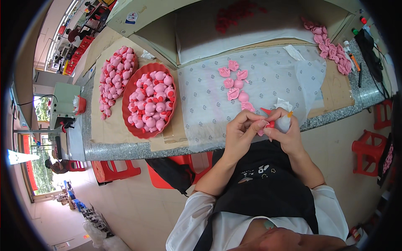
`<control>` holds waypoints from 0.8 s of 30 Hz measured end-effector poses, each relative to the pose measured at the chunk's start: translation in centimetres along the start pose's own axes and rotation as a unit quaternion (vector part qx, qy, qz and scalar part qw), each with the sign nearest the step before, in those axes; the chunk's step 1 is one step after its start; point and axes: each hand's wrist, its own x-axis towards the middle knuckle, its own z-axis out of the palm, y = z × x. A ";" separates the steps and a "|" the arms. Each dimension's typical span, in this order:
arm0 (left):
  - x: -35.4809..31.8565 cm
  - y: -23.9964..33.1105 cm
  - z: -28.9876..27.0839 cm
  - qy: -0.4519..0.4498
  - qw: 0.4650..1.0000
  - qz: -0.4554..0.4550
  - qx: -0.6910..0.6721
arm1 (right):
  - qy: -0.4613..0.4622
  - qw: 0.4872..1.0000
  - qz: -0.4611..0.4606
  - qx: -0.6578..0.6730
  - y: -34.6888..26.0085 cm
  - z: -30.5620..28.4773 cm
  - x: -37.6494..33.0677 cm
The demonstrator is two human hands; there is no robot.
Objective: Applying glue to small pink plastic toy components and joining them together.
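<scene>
In front of my body, both hands meet over a small pink and red molded piece [261,132]. My left hand [239,136] pinches it from the left, fingers closed. My right hand [288,134] presses on it from the other side, thumb against the red part. A thin yellow-orange tip [290,113] and some white material [283,124] show at the right fingers; what they belong to is hidden. A red pointed tip [265,111] pokes out above the hands. Just beyond lie several loose pink pieces [235,93], some cupped, some round, on printed white paper [201,113].
A red scalloped tray [140,133] of pink and red figures stands left, beside another heap [116,71]. An open-fronted grey cabinet [157,42] holds dark red pieces [236,16]. Pink pieces [333,51] and pens [353,56] lie right. Red stools [368,150] stand beyond the table edge.
</scene>
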 end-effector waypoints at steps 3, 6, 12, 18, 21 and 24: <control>0.1 -0.1 0.0 0.019 0.996 0.002 -0.086 | 0.011 0.992 0.072 0.102 -0.4 -0.2 0.2; 0.3 -1.5 -1.0 -0.094 0.981 0.164 0.033 | -0.001 0.981 0.098 0.169 -0.8 -0.2 0.2; -0.4 -2.7 -1.5 -0.074 0.978 0.196 -0.011 | -0.026 0.965 0.147 0.216 -1.1 0.8 -0.4; -1.0 -1.4 -1.0 0.020 0.977 0.061 -0.205 | 0.016 0.998 -0.039 0.055 -2.7 -0.7 -0.9; -0.9 -2.1 -1.3 0.014 0.958 0.003 -0.288 | 0.036 0.990 -0.074 -0.114 -3.6 -1.3 -0.8; -0.9 -2.3 -0.9 -0.033 0.918 -0.024 -0.393 | 0.073 0.985 -0.084 -0.133 -5.1 -1.0 -1.6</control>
